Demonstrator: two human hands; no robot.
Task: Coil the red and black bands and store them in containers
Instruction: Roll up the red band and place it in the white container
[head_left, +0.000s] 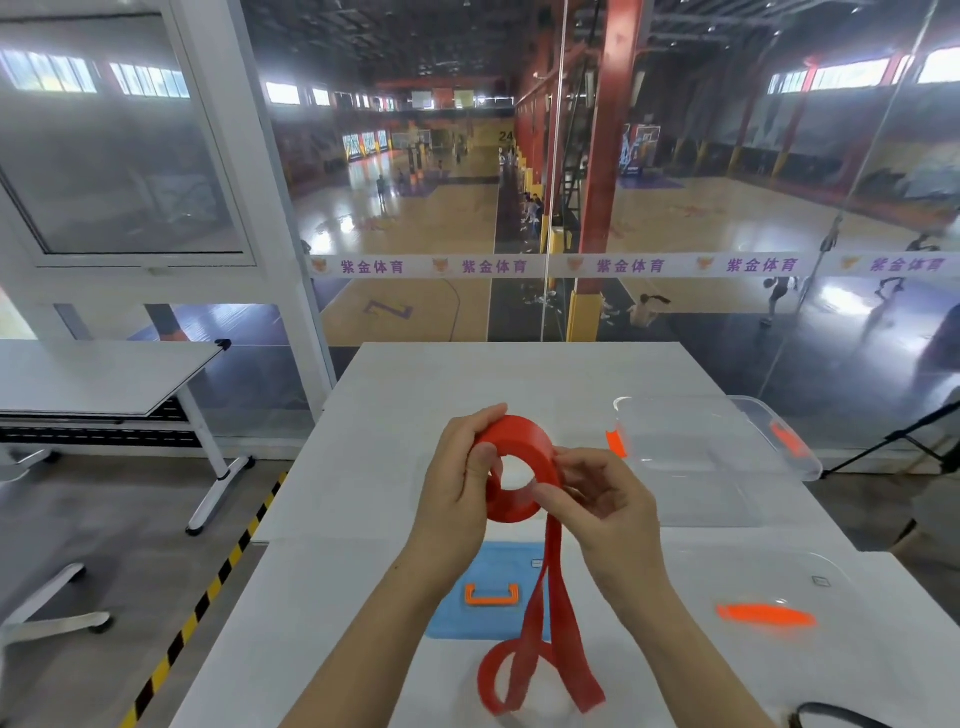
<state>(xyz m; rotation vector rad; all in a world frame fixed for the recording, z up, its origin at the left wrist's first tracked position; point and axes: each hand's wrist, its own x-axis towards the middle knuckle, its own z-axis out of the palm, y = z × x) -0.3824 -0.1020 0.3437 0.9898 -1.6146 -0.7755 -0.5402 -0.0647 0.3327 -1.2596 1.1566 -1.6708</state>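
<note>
The red band (519, 441) is partly wound into a thick coil that I hold above the white table (363, 519). My left hand (462, 478) grips the coil's left side, thumb across its face. My right hand (597, 493) pinches the coil's lower right edge. The loose tail of the band hangs down and loops on the table near the front edge. A clear container (711, 447) with orange latches stands at the right rear. Part of the black band (836, 714) shows at the bottom right corner.
A blue lid (457, 613) with an orange handle lies flat under my arms. A clear lid (769, 587) with an orange latch rests at the right front. A glass wall stands behind the table, and a folding table (104, 379) is on the left.
</note>
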